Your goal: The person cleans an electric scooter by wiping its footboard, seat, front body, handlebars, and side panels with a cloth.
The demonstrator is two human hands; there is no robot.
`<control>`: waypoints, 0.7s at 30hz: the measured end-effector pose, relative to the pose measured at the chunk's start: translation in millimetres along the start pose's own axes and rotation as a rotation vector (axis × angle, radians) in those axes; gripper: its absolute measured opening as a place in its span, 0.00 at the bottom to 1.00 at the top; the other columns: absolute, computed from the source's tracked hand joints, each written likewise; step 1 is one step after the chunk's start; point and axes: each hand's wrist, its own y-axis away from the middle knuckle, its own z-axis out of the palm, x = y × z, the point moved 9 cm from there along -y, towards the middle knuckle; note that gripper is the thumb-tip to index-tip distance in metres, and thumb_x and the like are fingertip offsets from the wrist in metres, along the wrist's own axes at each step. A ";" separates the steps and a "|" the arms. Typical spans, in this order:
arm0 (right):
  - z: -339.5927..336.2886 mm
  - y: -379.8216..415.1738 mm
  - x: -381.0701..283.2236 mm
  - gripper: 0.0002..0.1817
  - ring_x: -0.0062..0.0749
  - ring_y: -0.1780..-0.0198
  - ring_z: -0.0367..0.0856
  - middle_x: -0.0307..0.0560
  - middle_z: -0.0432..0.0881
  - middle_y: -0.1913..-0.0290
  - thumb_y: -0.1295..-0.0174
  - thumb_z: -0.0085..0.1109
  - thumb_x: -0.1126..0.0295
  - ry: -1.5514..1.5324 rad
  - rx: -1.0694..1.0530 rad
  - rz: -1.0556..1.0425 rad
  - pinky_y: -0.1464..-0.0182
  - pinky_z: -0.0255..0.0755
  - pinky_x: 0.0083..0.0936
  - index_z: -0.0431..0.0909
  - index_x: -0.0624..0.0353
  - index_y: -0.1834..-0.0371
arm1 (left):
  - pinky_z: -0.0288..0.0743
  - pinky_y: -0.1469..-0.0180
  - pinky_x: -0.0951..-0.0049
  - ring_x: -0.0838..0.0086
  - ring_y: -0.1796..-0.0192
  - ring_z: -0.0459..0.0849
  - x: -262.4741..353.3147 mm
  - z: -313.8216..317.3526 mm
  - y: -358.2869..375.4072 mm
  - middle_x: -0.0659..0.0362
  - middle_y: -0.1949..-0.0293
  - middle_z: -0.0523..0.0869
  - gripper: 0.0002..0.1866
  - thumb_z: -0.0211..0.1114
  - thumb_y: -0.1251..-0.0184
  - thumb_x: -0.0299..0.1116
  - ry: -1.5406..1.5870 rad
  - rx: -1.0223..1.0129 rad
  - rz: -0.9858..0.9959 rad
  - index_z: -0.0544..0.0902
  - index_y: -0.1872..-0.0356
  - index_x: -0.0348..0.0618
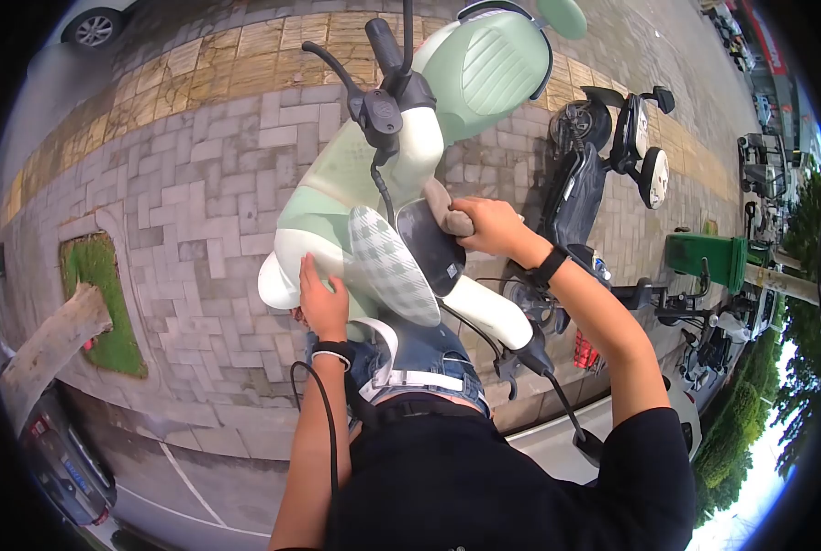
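Note:
A pale green and cream scooter (328, 216) stands right in front of me. My right hand (495, 228) is closed around a bunched grey-brown cloth (447, 213), which touches the upper edge of the dark glossy display (429, 250) between the handlebars. Low on the scooter's cream and green front body, my left hand (323, 308) lies with its fingers stretched out and nothing in it. Between my hands is a checked green-and-white panel (392, 266). One handlebar (387, 110) with its black lever points away from me; the other cream handlebar arm (488, 312) reaches beside my hip.
A black scooter (580, 184) is parked to the right, with a green bin (707, 260) and more two-wheelers beyond. At left, a tree trunk (57, 344) rises from a grass patch (107, 303). Grey paving (208, 165) surrounds the scooter. Cars stand at the edges.

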 end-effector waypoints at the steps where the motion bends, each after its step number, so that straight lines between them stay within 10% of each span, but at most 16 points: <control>1: 11.6 11.6 -3.9 0.21 0.48 0.57 0.79 0.50 0.81 0.61 0.58 0.64 0.65 -0.022 -0.155 0.025 0.56 0.72 0.37 0.76 0.54 0.56 | 0.68 0.42 0.61 0.55 0.39 0.71 -0.2 0.2 0.5 0.48 0.38 0.69 0.29 0.55 0.43 0.30 -0.006 -0.003 -0.001 0.65 0.37 0.41; 10: -30.0 25.2 -80.3 0.18 0.43 0.57 0.77 0.47 0.80 0.65 0.53 0.66 0.67 -0.657 -0.172 -0.103 0.52 0.70 0.31 0.77 0.56 0.58 | 0.69 0.43 0.61 0.56 0.40 0.73 -3.1 0.3 2.8 0.48 0.39 0.70 0.29 0.56 0.45 0.31 -0.023 0.018 -0.040 0.66 0.38 0.41; 16: -3.2 20.6 -201.2 0.16 0.34 0.48 0.71 0.39 0.77 0.65 0.59 0.66 0.67 0.436 0.181 -0.775 0.40 0.61 0.29 0.79 0.52 0.63 | 0.69 0.42 0.61 0.57 0.40 0.73 -1.0 -1.8 5.3 0.47 0.39 0.70 0.30 0.56 0.46 0.31 -0.006 0.049 -0.020 0.66 0.38 0.40; 18: 58.0 25.3 -191.6 0.13 0.32 0.49 0.73 0.38 0.78 0.61 0.58 0.61 0.66 0.750 -0.221 -0.727 0.38 0.59 0.29 0.82 0.52 0.66 | 0.69 0.42 0.61 0.57 0.40 0.73 -2.9 -5.4 3.7 0.47 0.39 0.70 0.30 0.56 0.46 0.31 0.007 0.067 -0.024 0.66 0.38 0.40; 21: 80.2 82.6 -177.3 0.10 0.32 0.50 0.74 0.38 0.79 0.63 0.54 0.56 0.67 0.833 -0.267 -0.930 0.40 0.61 0.29 0.83 0.52 0.68 | 0.68 0.41 0.61 0.58 0.40 0.73 -3.9 -2.1 8.3 0.47 0.38 0.70 0.30 0.56 0.46 0.32 0.049 0.047 -0.051 0.66 0.37 0.41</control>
